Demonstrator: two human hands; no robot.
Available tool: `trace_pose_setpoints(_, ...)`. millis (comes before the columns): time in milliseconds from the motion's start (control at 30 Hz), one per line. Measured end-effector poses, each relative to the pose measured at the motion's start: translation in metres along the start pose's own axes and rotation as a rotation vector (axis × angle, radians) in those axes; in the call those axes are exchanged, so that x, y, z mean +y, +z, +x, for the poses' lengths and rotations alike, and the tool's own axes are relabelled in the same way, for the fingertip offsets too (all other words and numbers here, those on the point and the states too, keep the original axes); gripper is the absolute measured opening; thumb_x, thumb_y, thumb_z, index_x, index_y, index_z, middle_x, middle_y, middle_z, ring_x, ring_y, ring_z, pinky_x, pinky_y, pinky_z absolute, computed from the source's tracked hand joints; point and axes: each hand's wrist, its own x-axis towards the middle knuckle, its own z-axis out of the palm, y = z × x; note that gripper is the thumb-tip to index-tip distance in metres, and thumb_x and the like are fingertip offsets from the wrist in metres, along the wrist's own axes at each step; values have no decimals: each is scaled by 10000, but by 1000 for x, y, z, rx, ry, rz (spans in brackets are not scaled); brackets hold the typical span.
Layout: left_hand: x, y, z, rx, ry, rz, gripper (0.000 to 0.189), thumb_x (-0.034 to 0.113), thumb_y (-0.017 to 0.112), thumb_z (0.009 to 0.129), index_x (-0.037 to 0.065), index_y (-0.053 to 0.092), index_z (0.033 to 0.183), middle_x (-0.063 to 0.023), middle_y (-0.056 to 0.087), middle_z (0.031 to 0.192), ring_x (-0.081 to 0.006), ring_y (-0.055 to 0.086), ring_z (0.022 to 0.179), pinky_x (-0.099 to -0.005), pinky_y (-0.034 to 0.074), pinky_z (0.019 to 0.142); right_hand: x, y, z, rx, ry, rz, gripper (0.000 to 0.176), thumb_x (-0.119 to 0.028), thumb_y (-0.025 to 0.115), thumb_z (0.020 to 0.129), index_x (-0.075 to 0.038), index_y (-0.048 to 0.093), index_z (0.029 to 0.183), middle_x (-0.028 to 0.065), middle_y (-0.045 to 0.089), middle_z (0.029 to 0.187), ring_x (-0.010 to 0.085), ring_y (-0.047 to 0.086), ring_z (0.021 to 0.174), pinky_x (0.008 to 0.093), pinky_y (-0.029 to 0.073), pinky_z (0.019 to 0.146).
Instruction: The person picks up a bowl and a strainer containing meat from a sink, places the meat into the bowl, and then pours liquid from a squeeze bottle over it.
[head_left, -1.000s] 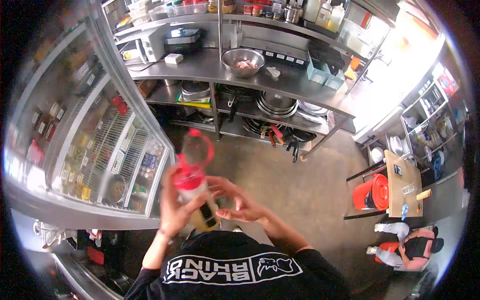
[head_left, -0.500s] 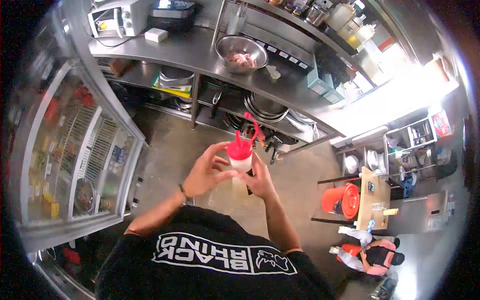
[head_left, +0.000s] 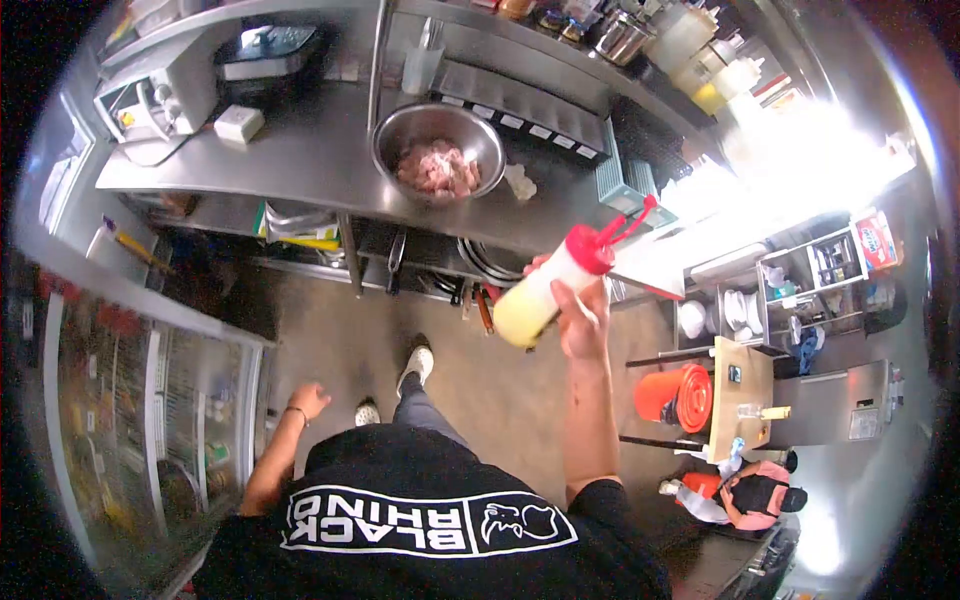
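Observation:
My right hand grips a squeeze bottle of pale yellow sauce with a red cap, its tethered tip cover hanging loose. The bottle is tilted, cap toward the steel counter. A steel bowl of pink raw meat sits on that counter, up and left of the bottle. My left hand hangs low at my side, away from the bottle, holding nothing, fingers loosely curled.
A glass-door fridge stands at the left. Pans and pots fill the shelf under the counter. A white appliance sits at the counter's left end. An orange bucket and a crouching person are at the right.
My left hand has let go of the bottle and dropped to my side. My right hand has carried the bottle up and right toward the counter. I have stepped away from the fridge.

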Motion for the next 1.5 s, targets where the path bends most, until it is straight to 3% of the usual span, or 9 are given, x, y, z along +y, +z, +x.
trace_pose_setpoints(200, 76, -74, 73, 7, -42, -481, 401, 339, 598, 777, 14, 566, 1011, -120, 596, 963, -179, 588, 748, -329, 459, 631, -18, -66, 53, 339, -169, -27, 505, -193, 616, 758, -6, 397, 1174, 167, 566, 977, 265, 577, 872, 364, 474, 769)
trace_pose_setpoints(367, 244, -213, 133, -69, -18, -1414, 574, 500, 481, 815, 100, 385, 1215, -85, 505, 1066, -208, 571, 790, -291, 444, 593, -23, -127, 65, 113, -63, -242, 614, -104, 711, 655, 0, 418, 1184, 91, 562, 1033, 171, 542, 938, 319, 420, 842)
trace_pose_setpoints(533, 268, -257, 216, -15, -112, -1490, 552, 462, 530, 790, 94, 404, 1182, -85, 484, 1033, -235, 544, 810, -351, 472, 644, -85, -216, 23, 855, -73, -1224, 534, -188, 732, 653, -13, 479, 1089, 74, 596, 913, 159, 564, 856, 313, 434, 779)
trace_pose_setpoints(667, 284, -255, 223, 17, -81, -1308, 363, 381, 557, 773, 53, 512, 922, -59, 526, 787, -203, 539, 725, -322, 453, 637, -157, -300, -85, 1245, -574, -818, 418, -59, 658, 718, 2, 468, 1086, 93, 572, 978, 184, 555, 896, 306, 423, 815)
trace_pose_setpoints(867, 265, -260, 254, -22, -158, -1222, 192, 198, 480, 743, 11, 476, 790, -106, 518, 770, -253, 549, 662, -352, 486, 606, -224, -221, -169, 2115, -151, -1575, 434, -111, 724, 672, 15, 518, 1032, 97, 598, 964, 196, 577, 828, 314, 439, 760)
trace_pose_setpoints(1000, 242, -262, 274, -238, -163, -1265, 164, 171, 481, 739, 38, 511, 829, -81, 510, 813, -222, 531, 744, -399, 497, 681, -208, -173, -184, 2002, -332, -1401, 443, -169, 707, 693, 28, 506, 1035, 120, 594, 966, 190, 568, 862, 316, 431, 771)
trace_pose_setpoints(1067, 266, -277, 255, -196, -7, -1054, 207, 208, 491, 774, 66, 532, 919, -30, 465, 940, -177, 464, 866, -407, 487, 706, -178, -159, -154, 1865, 327, -1683, 455, -201, 705, 696, -2, 505, 1053, 157, 606, 945, 251, 594, 856, 344, 448, 758)
trace_pose_setpoints(1200, 253, -278, 282, -188, 32, -933, 170, 204, 523, 794, 61, 594, 734, -5, 508, 685, -108, 437, 620, -279, 336, 517, -90, -142, -70, 1012, 534, -1239, 543, -200, 677, 696, -6, 428, 1137, 190, 596, 952, 273, 599, 878, 360, 453, 752)
trace_pose_setpoints(1500, 242, -308, 273, -257, 318, -1193, 601, 153, 564, 830, 39, 221, 1310, -80, 380, 1243, -177, 496, 967, -301, 368, 882, -16, 3, 166, -107, 526, -1458, 578, -255, 698, 660, -85, 418, 1136, 160, 569, 1015, 338, 528, 967, 404, 423, 790)
